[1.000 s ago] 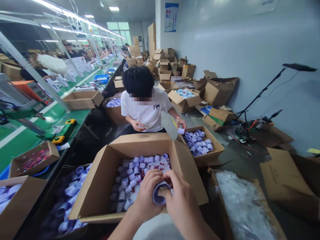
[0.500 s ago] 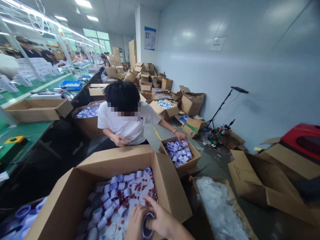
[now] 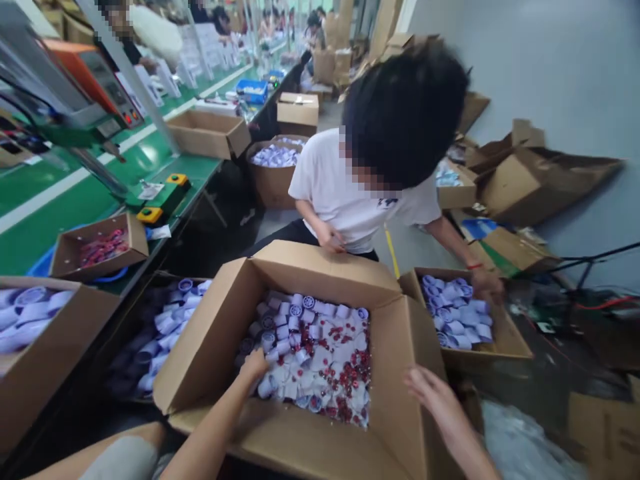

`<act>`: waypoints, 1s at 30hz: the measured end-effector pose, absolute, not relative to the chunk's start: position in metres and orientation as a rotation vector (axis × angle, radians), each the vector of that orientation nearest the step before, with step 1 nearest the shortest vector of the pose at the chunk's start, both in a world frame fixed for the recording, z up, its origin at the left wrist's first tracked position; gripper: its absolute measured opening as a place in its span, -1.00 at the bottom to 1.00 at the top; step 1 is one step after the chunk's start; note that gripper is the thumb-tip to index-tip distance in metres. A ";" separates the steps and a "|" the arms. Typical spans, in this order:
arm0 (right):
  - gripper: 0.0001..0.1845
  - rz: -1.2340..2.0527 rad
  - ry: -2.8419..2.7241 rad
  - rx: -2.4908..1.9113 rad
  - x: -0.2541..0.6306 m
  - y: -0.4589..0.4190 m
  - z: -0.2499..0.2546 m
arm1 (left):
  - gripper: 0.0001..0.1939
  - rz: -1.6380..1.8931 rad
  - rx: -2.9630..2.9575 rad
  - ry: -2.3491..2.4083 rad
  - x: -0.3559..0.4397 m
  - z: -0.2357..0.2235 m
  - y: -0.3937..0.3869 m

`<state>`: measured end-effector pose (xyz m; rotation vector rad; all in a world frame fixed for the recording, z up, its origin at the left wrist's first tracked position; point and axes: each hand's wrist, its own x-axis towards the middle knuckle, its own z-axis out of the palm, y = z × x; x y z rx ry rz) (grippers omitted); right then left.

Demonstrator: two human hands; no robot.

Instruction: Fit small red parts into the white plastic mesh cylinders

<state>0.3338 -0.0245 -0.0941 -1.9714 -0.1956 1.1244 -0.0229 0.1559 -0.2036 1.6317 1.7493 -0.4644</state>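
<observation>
A large open cardboard box (image 3: 310, 460) stands in front of me. Inside it, short lavender plastic cylinders (image 3: 283, 332) are heaped at the left and back, some with spoked ends. White pieces and small red parts (image 3: 345, 380) cover the rest. My left hand (image 3: 255, 365) reaches in over the left side, against the cylinders; its fingers point down and are partly hidden, so I cannot tell if they grip one. At the box's right wall, my right hand (image 3: 425, 387) is open, fingers stretched out, holding nothing visible.
Across the box sits a co-worker in a white shirt (image 3: 330, 167), one hand by a smaller box of cylinders (image 3: 515, 347). More cylinders fill a container (image 3: 165, 333) and another box (image 3: 95, 313) at left. A box of red parts (image 3: 140, 243) rests by the green workbench (image 3: 200, 175).
My hands were together around a lavender cylinder; now they are apart and it is no longer visible between them. My left hand has moved into the box. The view has turned left.
</observation>
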 end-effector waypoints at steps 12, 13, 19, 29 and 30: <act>-0.73 1.632 -0.645 -2.441 0.144 0.056 -0.316 | -0.37 -0.221 1.422 1.767 -0.023 -0.298 0.167; -0.69 1.671 -0.638 -2.454 0.142 0.061 -0.326 | -0.34 -0.187 1.395 1.766 -0.023 -0.299 0.169; -0.63 1.733 -0.634 -2.373 0.142 0.062 -0.325 | -0.45 -0.021 1.064 1.687 -0.018 -0.265 0.181; -0.77 1.520 -1.097 -1.826 0.154 0.016 -0.157 | -0.40 0.188 0.473 0.933 0.007 -0.122 0.092; -0.78 1.502 -1.179 -1.806 0.155 0.009 -0.143 | -0.37 0.244 0.418 0.882 0.009 -0.115 0.082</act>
